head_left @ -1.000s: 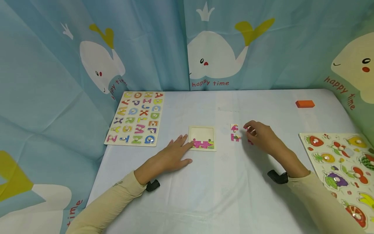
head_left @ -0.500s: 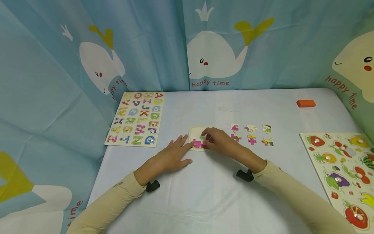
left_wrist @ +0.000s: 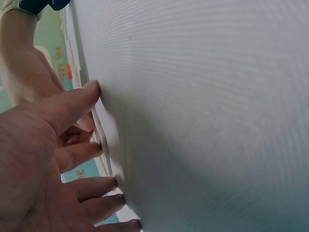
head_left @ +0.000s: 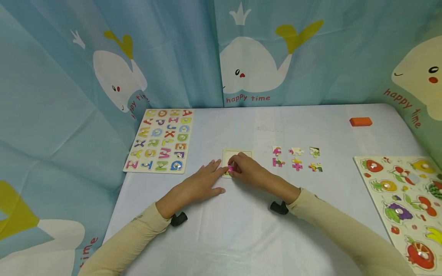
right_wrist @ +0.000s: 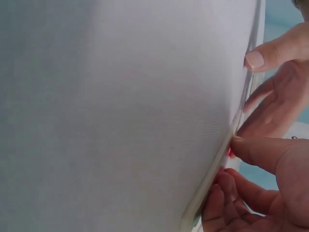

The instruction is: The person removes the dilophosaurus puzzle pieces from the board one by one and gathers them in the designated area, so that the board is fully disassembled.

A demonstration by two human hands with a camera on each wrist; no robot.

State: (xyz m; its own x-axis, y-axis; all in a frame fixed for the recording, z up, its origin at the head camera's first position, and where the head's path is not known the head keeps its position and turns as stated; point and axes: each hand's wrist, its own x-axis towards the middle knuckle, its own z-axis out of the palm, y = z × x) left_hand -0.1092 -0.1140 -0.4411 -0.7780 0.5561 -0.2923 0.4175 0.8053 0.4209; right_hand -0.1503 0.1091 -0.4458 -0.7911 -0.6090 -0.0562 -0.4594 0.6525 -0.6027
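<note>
A small square wooden puzzle tray (head_left: pixel 246 153) lies on the table, pink jigsaw pieces along its near side. My left hand (head_left: pixel 202 183) lies flat beside it, fingers spread, the index finger touching its left edge. Over the tray, my right hand (head_left: pixel 250 168) has its thumb and fingers curled round a pink puzzle piece (head_left: pixel 231 168) at the left of the near row. That hand hides most of the row. In the right wrist view, the thumb is at the tray's rim (right_wrist: pixel 200 195), and a bit of pink shows between thumb and fingers.
Several loose puzzle pieces (head_left: pixel 297 164) lie in two rows right of the tray. An alphabet board (head_left: pixel 159 142) is at the back left, a fruit board (head_left: pixel 397 199) at the right. An orange block (head_left: pixel 360 122) sits at the back right, before a whale-print curtain (head_left: pixel 255 65).
My right hand has moved left from the loose pieces onto the tray, then along the near row to its left end. The left hand has stayed at the tray's edge.
</note>
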